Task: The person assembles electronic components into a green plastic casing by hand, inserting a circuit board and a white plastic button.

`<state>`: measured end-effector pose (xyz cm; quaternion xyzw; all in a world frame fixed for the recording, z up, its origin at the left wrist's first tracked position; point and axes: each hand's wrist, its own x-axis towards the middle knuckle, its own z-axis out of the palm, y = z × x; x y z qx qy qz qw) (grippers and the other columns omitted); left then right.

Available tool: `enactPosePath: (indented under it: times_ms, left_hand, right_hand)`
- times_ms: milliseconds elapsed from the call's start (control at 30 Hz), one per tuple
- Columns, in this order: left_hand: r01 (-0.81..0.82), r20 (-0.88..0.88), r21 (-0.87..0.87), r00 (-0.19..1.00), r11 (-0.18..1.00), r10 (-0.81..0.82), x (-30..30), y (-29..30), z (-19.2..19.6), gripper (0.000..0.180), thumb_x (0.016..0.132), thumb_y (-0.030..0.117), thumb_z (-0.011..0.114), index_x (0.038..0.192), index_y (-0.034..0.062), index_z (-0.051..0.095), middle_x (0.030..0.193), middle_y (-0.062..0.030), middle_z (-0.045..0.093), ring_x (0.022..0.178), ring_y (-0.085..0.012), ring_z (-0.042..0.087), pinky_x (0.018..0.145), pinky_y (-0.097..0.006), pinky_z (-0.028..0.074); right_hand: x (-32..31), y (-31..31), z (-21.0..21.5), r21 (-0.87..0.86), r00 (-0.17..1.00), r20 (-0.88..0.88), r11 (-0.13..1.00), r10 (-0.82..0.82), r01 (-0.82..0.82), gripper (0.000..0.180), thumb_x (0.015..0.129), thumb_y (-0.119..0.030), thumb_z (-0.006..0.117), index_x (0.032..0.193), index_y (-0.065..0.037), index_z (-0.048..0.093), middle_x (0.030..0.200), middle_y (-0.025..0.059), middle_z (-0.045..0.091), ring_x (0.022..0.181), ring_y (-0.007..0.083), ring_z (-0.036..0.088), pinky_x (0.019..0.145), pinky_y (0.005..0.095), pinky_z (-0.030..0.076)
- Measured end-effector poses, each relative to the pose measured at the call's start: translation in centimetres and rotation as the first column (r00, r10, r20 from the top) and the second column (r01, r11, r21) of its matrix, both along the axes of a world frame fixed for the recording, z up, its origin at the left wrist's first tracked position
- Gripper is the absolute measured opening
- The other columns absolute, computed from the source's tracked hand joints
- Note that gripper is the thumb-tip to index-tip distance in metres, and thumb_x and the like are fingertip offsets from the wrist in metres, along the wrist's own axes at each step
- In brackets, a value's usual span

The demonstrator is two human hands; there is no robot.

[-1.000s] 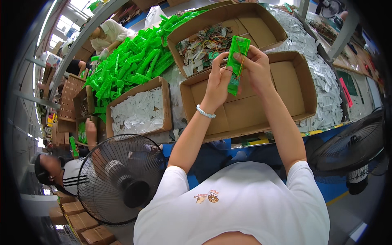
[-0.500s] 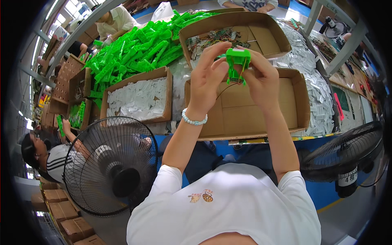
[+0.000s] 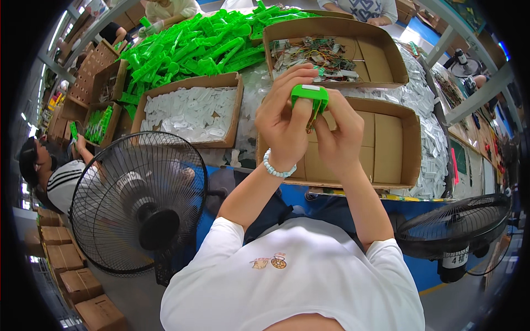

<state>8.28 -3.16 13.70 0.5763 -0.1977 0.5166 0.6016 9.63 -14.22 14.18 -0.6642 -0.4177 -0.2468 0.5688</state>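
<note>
Sprawling across the far left, there's a huge pile of green plastic parts (image 3: 193, 52), then a cardboard box (image 3: 388, 146) nearer and to the right. Left hand (image 3: 282, 124) and right hand (image 3: 343, 135) are pretty much curled up, both gripping a green casing (image 3: 310, 94) above the box's far side, thin wires (image 3: 313, 118) poking out.

The casing (image 3: 310, 94) is bright green, the bracelet (image 3: 275, 171) pale blue-and-white.

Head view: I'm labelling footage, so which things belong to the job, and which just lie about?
Likely the job: green housing, held by left hand and right hand; perhaps wired boards, green parts pile.

Likely unrelated: left fan, right fan, stacked cartons.
</note>
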Motion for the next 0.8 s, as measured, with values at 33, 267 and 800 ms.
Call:
enactPosePath:
  times_ms: [33, 267, 800]
  left_hand:
    - [-0.017, -0.002, -0.009, 1.0, 1.0, 0.017, -0.4, 0.1, -0.1, 0.023, 0.085, 0.0, 0.054, 0.105, -0.0062, 0.064, 0.113, -0.0141, 0.065, 0.106, -0.0275, 0.062, 0.089, -0.035, 0.049]
    - [0.275, -0.397, -0.05, 0.877, 0.96, -0.272, -4.5, 3.7, -0.2, 0.043, 0.099, 0.012, 0.048, 0.14, -0.0007, 0.04, 0.137, -0.0104, 0.051, 0.123, -0.0159, 0.049, 0.103, -0.032, 0.039]
    - [0.256, -0.179, -0.854, 0.674, 0.454, -0.717, -20.8, 5.3, -13.3, 0.046, 0.103, 0.032, 0.038, 0.137, 0.0025, 0.035, 0.115, -0.0138, 0.053, 0.094, -0.0245, 0.058, 0.084, -0.039, 0.049]
  right_hand:
    - [0.1, 0.3, 0.1, -0.023, 1.0, -0.019, 1.0, 0.008, -0.008, 0.039, 0.074, 0.01, 0.062, 0.112, 0.002, 0.061, 0.104, 0.0168, 0.064, 0.094, 0.0296, 0.064, 0.078, 0.0334, 0.052]
    - [0.1, 2.7, 1.1, 0.128, 0.808, -0.49, 0.944, 0.327, -0.304, 0.025, 0.084, 0.002, 0.059, 0.109, 0.0, 0.061, 0.091, 0.0045, 0.066, 0.084, 0.0103, 0.061, 0.07, 0.0259, 0.048]
    - [5.0, 25.7, -7.3, -0.87, 0.967, -0.133, 0.441, 0.219, -0.22, 0.028, 0.081, -0.022, 0.07, 0.099, -0.002, 0.069, 0.092, 0.0191, 0.069, 0.085, 0.032, 0.067, 0.079, 0.0382, 0.052]
